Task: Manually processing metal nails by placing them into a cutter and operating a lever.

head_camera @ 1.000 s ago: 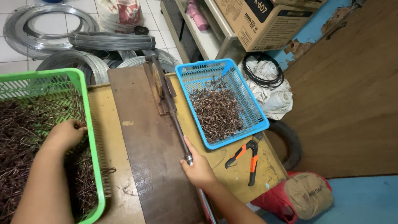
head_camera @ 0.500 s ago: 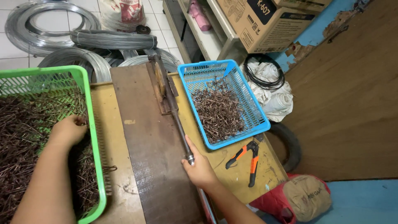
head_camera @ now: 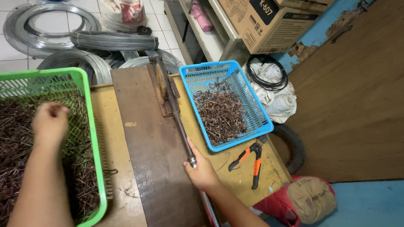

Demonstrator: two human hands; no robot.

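At the left of the frame the left hand [head_camera: 50, 122] hovers clenched in a loose fist over the brown wire pieces [head_camera: 17, 147] in the green basket [head_camera: 90, 126]. Low in the centre, the right hand [head_camera: 203, 171] grasps the metal lever handle [head_camera: 182, 130], which runs up along the dark board [head_camera: 147, 151] on the surface [head_camera: 235, 176]. The blue basket [head_camera: 261, 115] of bent pieces sits just right of it.

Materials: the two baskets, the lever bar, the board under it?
Green basket and blue basket: likely moulded plastic, bright glossy lattice walls. Lever bar: seems steel, dull grey, rust-browned near the pivot. Board: looks like dark, scuffed wood or laminate.
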